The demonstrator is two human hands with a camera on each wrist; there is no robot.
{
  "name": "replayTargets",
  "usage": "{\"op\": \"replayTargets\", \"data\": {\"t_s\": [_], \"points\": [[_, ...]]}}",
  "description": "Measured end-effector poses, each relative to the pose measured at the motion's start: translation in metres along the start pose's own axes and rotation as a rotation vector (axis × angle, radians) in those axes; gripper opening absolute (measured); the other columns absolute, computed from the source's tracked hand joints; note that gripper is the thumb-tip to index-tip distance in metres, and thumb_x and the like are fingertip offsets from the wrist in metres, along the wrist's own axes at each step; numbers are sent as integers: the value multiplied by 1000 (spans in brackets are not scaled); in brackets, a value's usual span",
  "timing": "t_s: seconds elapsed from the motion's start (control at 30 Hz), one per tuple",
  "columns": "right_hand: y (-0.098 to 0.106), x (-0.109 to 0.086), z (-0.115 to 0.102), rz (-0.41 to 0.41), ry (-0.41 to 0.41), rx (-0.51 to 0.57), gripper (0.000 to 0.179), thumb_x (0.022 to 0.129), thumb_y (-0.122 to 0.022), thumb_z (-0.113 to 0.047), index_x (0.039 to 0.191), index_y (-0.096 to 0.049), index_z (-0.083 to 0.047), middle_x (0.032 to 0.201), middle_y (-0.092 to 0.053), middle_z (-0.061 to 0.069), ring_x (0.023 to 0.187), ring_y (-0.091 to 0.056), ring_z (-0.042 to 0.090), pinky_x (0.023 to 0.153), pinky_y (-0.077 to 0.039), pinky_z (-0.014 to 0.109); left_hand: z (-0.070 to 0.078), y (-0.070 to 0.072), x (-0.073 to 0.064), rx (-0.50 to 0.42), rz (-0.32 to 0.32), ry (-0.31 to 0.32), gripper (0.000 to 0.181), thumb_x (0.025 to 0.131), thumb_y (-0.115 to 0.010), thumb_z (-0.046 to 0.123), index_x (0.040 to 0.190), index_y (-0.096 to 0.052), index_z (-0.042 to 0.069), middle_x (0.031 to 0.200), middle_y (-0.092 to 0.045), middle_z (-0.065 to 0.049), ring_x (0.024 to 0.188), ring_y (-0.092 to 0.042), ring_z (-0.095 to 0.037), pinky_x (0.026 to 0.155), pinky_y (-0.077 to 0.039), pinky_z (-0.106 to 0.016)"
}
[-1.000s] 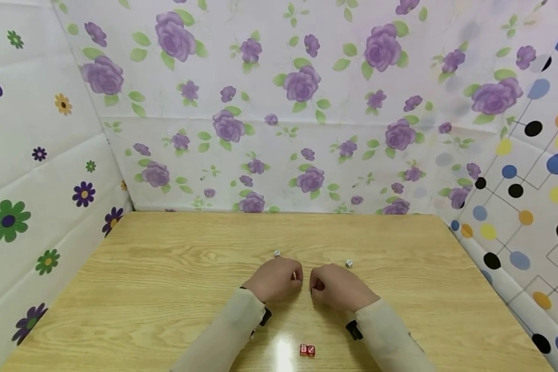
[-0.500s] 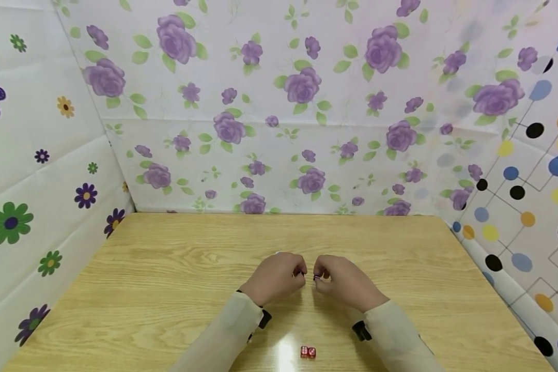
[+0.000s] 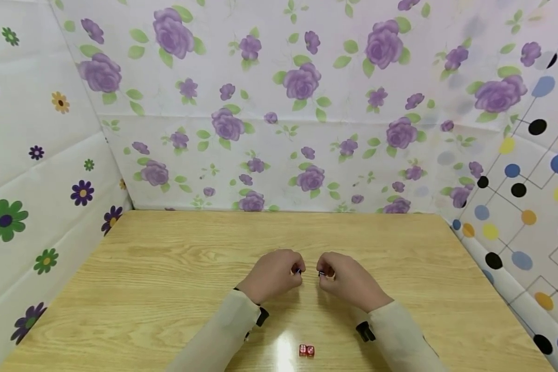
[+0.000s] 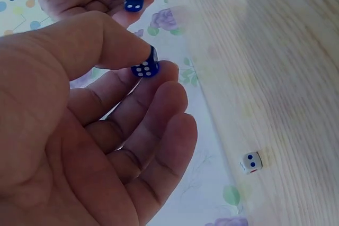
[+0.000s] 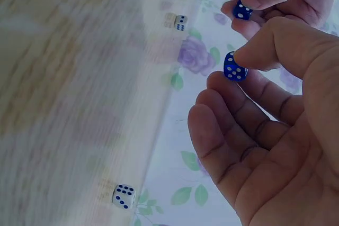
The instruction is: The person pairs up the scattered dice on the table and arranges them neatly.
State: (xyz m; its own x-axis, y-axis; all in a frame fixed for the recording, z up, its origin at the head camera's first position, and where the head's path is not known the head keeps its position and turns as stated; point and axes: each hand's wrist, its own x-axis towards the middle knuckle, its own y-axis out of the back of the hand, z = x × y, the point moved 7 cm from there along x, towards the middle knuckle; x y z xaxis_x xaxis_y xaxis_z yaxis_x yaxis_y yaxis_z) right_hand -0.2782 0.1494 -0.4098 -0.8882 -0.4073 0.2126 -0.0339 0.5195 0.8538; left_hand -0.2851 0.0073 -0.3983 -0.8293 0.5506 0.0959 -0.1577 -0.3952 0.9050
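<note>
- Left hand [image 3: 274, 275]: pinches left blue die [image 4: 146, 68], thumb against finger.
- Right hand [image 3: 350, 279]: pinches right blue die [image 5: 234, 68] likewise.
- Blue dice: apart, left-to-right across the gap; red dice [image 3: 307, 351] lie near on worktop [image 3: 167, 279].

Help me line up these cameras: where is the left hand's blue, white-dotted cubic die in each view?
Head: blue die below centre, in the left hand.
Left wrist: lower blue die, left of centre.
Right wrist: upper blue die, top right.
Shared landmark: the right hand, pinching another blue die.
</note>
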Motion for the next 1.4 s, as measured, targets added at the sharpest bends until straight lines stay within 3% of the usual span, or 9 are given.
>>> {"op": "replayTargets", "data": {"t_s": [0.37,0.7,0.9,1.17,1.4], "points": [[1,0,6,-12,-22,-27,7,87,-64,-17,94,-64,-17,82,-57,-15,75,-55,7,68,-48,25,1,-1,2,-14,-16,17,18,86,-65,17,103,-70,15,89,-64,8,76,-56,-3,68,-48,-23],[-3,2,5,-36,-23,-32,7,86,-66,-18,88,-62,-24,80,-57,-17,71,-52,4,65,-46,23,0,0,-2,-15,-11,-6,6,84,-72,29,84,-69,23,78,-61,15,67,-54,1,63,-47,-20],[0,3,3,-34,-22,-55,8,87,-67,-20,86,-61,-25,76,-56,-16,64,-49,2,59,-44,22,1,3,-2,11,-5,-13,6,85,-69,22,90,-70,20,81,-62,13,71,-54,-2,65,-47,-21],[4,2,1,-39,-13,-50,10,85,-69,-15,86,-61,-21,77,-56,-13,66,-49,5,61,-44,23,4,4,-3,57,-15,-25,16,81,-70,14,97,-70,15,89,-62,4,75,-52,-5,67,-47,-22],[9,2,0,-27,-22,-62,11,84,-69,-15,85,-61,-22,78,-56,-13,69,-50,5,63,-45,23,4,7,-4,63,-10,-38,15,82,-69,15,96,-70,16,89,-64,6,77,-54,-5,70,-48,-23]]}}
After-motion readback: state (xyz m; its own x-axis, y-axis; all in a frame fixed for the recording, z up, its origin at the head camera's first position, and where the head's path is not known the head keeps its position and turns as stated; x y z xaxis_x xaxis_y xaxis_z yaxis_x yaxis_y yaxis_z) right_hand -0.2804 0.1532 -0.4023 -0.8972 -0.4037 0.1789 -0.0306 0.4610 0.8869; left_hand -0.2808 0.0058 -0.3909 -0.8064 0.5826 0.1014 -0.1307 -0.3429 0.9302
